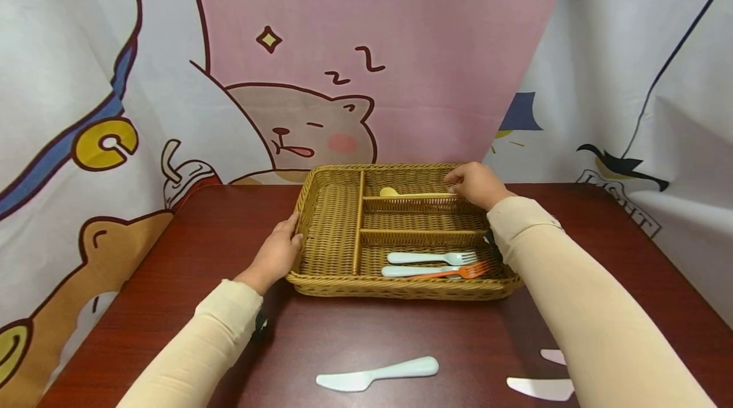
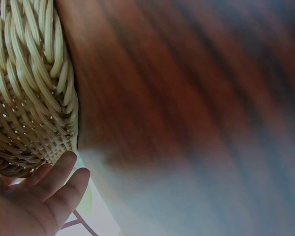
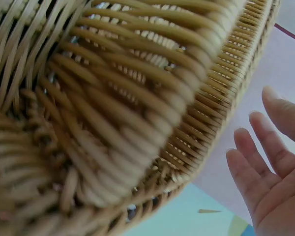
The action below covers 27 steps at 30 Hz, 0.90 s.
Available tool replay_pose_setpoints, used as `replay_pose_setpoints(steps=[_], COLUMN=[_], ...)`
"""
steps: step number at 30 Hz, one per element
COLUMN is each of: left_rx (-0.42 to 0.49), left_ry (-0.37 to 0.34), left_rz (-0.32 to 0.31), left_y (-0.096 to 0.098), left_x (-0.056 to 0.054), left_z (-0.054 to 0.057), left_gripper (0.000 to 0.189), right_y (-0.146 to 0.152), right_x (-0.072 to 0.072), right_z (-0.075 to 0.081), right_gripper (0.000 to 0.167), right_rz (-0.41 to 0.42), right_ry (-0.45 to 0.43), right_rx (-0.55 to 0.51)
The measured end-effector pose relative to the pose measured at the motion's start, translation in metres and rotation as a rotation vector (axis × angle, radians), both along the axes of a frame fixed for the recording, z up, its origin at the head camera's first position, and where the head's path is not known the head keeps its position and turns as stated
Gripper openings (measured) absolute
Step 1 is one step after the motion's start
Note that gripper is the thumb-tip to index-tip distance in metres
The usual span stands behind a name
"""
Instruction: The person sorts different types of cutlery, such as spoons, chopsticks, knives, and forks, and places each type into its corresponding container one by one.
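Note:
A wicker cutlery basket (image 1: 401,289) with several compartments sits on the table. My left hand (image 1: 275,255) rests against its left side, and in the left wrist view the fingers (image 2: 59,172) lie loosely extended along the woven wall. Over the back right corner is my right hand (image 1: 480,185), beside the handle end of a yellow spoon (image 1: 389,191) in the back compartment. The right wrist view shows this hand's fingers (image 3: 250,162) spread with nothing between them. In the front compartment lie a white fork (image 1: 424,258), an orange fork (image 1: 472,270) and a white handle (image 1: 401,271).
A white knife (image 1: 378,375) lies on the dark red table (image 1: 298,331) in front of the basket. Two pale pink pieces, one a blade (image 1: 538,387), are partly covered by my right sleeve. Behind the table hangs a cartoon-printed cloth (image 1: 429,45).

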<state>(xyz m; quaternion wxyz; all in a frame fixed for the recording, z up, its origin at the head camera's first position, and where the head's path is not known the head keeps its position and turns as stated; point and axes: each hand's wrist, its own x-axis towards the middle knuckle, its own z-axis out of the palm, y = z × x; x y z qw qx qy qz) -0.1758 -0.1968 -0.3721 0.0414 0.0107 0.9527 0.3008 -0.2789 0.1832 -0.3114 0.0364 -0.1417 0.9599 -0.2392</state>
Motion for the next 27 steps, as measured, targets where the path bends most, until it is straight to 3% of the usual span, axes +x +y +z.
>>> replay_pose_setpoints(steps=[14, 21, 27], left_rx=[0.006, 0.003, -0.002], left_ry=[-0.016, -0.008, 0.013], left_rz=[-0.006, -0.012, -0.020], left_y=[-0.001, -0.002, -0.001], left_x=[0.000, 0.001, 0.000], left_z=[-0.001, 0.000, -0.001], left_gripper=[0.058, 0.058, 0.057], right_y=[0.013, 0.032, 0.052], right_x=[0.030, 0.054, 0.067], right_z=[0.022, 0.025, 0.021], right_gripper=[0.035, 0.037, 0.040], right_rz=[0.050, -0.016, -0.078], right_ry=[0.052, 0.101, 0.151], right_rx=[-0.069, -0.174, -0.257])
